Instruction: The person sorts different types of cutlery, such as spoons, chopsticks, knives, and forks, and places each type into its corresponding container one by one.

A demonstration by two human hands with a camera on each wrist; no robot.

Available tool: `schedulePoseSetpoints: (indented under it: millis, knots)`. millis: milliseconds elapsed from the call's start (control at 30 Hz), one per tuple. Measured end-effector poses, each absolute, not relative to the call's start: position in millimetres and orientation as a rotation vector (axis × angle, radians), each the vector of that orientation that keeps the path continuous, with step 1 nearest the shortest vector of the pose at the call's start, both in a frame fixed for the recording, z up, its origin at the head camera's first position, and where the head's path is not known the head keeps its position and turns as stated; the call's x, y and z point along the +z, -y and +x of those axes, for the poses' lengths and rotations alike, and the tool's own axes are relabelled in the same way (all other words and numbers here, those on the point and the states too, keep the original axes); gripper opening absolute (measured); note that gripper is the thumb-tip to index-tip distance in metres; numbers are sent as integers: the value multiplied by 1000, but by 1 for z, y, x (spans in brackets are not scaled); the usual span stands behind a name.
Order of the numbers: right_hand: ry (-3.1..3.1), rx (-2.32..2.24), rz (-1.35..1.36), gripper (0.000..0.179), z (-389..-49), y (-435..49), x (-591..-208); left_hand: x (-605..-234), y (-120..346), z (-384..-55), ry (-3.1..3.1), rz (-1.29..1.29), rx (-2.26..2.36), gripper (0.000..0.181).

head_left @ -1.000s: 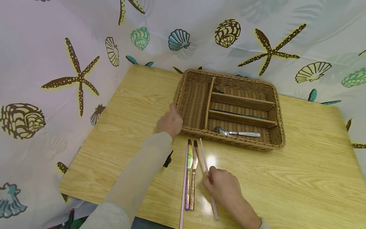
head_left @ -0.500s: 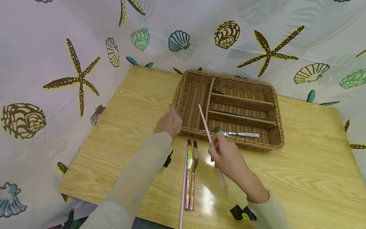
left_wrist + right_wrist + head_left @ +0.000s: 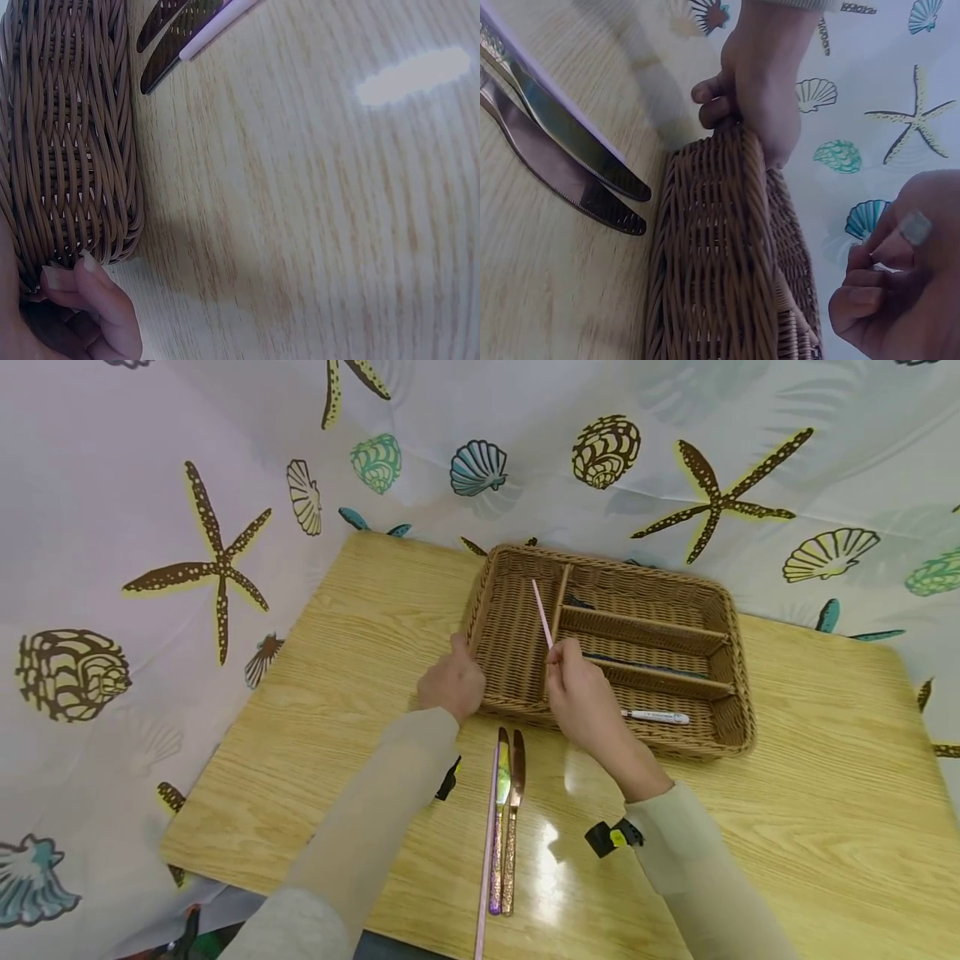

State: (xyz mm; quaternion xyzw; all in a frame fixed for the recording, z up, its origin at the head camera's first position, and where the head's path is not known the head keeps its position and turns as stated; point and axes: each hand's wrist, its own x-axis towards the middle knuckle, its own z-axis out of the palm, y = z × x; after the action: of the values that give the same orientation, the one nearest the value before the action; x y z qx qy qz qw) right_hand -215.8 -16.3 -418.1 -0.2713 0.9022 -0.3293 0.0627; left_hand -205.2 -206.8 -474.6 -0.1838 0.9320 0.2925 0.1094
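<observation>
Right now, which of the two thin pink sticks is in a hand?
The raised pink stick, pinched by the right hand at the wicker basket; the other pink stick lies on the table beside the two knives.

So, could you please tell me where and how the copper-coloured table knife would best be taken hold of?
I'd probably pinch the copper-coloured table knife by its textured handle, coming from above and the right. It lies flat, blade toward the wicker cutlery tray and handle away; the iridescent table knife lies close along its left, while bare tabletop borders its right.
</observation>
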Motion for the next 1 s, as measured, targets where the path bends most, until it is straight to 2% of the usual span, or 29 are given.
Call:
schedulePoseSetpoints:
  millis: [167, 367, 633, 867, 1000]
  knots:
    - [-2727, -856, -735, 29, -232, 32, -425, -475, 207, -206, -2744, -532, 851, 49]
    - [-2791, -605, -760, 37, -252, 58, -436, -478, 209, -207, -2749, -539, 848, 50]
    - [-2799, -383, -848, 28, -267, 88, -452, -480, 209, -207, -2802, -561, 821, 45]
    - [-2799, -170, -771, 34, -272, 103, -470, -479, 206, -208, -2805, -561, 811, 44]
    - [-2726, -205, -757, 42, -273, 106, -475, -478, 206, -208, -2804, -563, 814, 44]
